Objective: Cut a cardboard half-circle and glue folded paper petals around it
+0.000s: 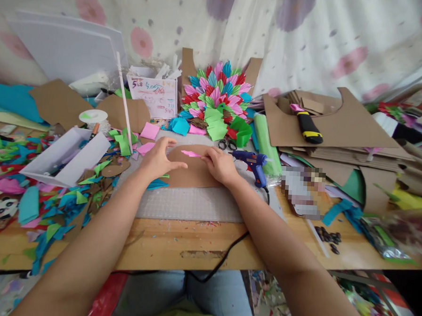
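Note:
A small pink crepe paper piece (191,153) is pinched by its right end in my right hand (218,165). Facing it from the left, my left hand (160,158) has thumb and fingers spread apart, with nothing between them. Below both hands a brown cardboard piece with a curved top edge (189,175) lies on the grey gridded cutting mat (194,206). Blue paper strips (157,184) lie by its lower left edge. To the right of my right hand rests a blue glue gun (255,164), its black cord running off the table front.
Behind stands a fan of many-coloured pleated paper leaves (219,90). Paper scraps (67,207) cover the left side around a white open box (64,157). On the right, a black and yellow cutter (308,127) lies on stacked cardboard (361,123), and a roll of green paper (268,142) lies nearer.

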`<state>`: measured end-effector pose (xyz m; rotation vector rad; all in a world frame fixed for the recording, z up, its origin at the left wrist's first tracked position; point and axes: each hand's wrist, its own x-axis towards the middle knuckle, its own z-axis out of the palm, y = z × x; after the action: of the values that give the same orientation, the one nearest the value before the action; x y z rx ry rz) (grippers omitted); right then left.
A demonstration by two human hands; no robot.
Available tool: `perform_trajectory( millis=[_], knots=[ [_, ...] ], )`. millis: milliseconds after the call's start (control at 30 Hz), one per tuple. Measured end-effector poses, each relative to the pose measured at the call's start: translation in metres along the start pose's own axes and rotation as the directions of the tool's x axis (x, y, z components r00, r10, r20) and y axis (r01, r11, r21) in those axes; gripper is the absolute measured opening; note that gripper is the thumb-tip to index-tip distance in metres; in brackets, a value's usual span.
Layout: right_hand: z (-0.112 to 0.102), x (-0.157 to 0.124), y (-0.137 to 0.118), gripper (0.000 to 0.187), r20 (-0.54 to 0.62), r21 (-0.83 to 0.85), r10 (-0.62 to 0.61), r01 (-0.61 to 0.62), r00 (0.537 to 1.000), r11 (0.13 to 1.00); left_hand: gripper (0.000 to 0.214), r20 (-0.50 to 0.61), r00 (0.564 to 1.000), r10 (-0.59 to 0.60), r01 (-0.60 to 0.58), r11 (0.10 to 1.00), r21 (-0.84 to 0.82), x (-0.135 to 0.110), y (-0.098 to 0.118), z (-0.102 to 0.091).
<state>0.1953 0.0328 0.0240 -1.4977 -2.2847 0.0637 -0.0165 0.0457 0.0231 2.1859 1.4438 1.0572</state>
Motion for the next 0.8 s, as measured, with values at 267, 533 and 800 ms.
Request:
perform_trajectory(
  millis=[267, 533, 800],
  knots=[
    [0.006, -0.002, -0.007, 0.02, -0.022, 0.032, -0.123, 0.124, 0.992, 0.992, 0.011, 0.151, 0.925, 0.349, -0.372, 0.914, 0.165, 0.002, 0.018, 0.007],
    [0.008, -0.006, -0.008, 0.024, -0.027, 0.047, -0.245, 0.246, 0.969, 0.968, 0.013, 0.163, 0.907, 0.389, -0.419, 0.873, 0.249, -0.003, 0.02, 0.009],
    [0.012, -0.003, -0.01, 0.021, -0.06, 0.036, -0.175, 0.177, 0.983, 0.984, 0.011, 0.127, 0.909, 0.398, -0.417, 0.871, 0.258, -0.002, 0.018, 0.012]
  ],
)
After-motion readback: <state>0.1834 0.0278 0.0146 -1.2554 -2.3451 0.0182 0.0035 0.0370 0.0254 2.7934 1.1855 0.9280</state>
